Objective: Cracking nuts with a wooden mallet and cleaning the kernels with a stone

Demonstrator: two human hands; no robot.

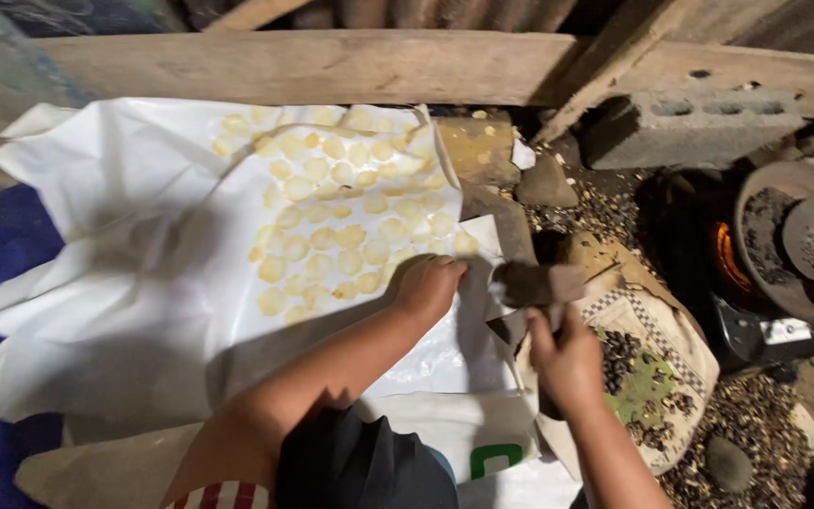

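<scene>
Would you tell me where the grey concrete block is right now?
In the head view, the grey concrete block sits at upper right, under the wooden beam, above the glowing stove.

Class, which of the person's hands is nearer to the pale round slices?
Left. The left hand rests at the edge of the pale round slices; the right hand is off to their right, holding a brown block.

Glossy white plastic sheet (134, 283), rough wooden plank (332, 66), coarse grey concrete block (690, 127)
</scene>
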